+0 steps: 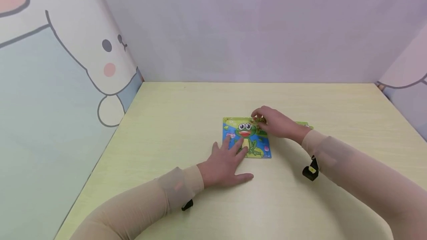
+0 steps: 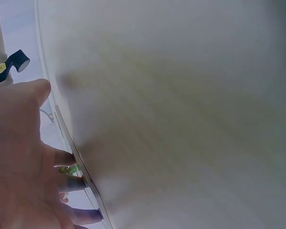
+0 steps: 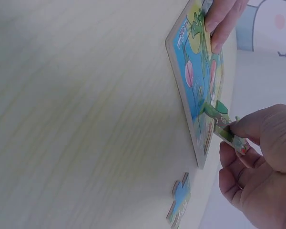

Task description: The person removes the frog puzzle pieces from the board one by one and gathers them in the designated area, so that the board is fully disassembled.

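Note:
A frog jigsaw puzzle (image 1: 263,151) lies flat on the table, showing a green frog on blue and yellow. My left hand (image 1: 224,164) rests with spread, straight fingers on its lower left part, thumb on the tabletop. In the left wrist view, the fingertips of the left hand (image 2: 33,162) meet the board's edge. Over the upper right corner, my right hand (image 1: 275,121) pinches a green puzzle piece (image 3: 221,121) between thumb and fingers. That piece is tilted, its lower end at the puzzle surface; whether it touches is unclear.
A loose blue puzzle piece (image 3: 179,198) lies on the table beside the board. Something green and flat (image 1: 304,124) shows partly behind my right wrist. The pale wooden table (image 1: 166,121) meets a plain curtain-like wall (image 1: 250,29) at the back and a cartoon-printed panel (image 1: 43,103) at left.

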Available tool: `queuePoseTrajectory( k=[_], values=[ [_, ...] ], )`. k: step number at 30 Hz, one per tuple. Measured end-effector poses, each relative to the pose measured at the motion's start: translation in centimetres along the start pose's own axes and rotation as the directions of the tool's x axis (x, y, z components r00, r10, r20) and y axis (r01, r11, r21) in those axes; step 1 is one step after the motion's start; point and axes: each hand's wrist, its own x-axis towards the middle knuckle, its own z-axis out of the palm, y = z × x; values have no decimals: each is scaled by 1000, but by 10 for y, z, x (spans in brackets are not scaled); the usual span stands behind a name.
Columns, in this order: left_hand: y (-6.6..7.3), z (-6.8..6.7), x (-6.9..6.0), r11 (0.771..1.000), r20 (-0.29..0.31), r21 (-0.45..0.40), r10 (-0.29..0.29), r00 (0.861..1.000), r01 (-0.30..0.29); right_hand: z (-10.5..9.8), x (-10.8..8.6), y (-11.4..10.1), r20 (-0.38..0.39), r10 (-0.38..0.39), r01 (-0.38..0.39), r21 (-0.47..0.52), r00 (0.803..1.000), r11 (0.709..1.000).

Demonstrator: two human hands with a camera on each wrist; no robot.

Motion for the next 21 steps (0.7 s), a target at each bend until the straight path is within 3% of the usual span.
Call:
queuePoseTrajectory(
  k=[9, 15, 21],
  values=[
    [0, 0, -1, 1000, 4, -15, -5, 1000, 6, -6, -3, 9, 4, 36, -36, 120, 999, 992],
    [0, -1, -2, 1000, -8, -16, 0, 1000, 0, -25, -17, 23, -6, 53, -52, 114, 999, 992],
    [0, -1, -2, 1000, -16, -14, 9, 1000, -9, -52, -44, 56, -11, 114, -114, 52, 993, 992]
  ],
)
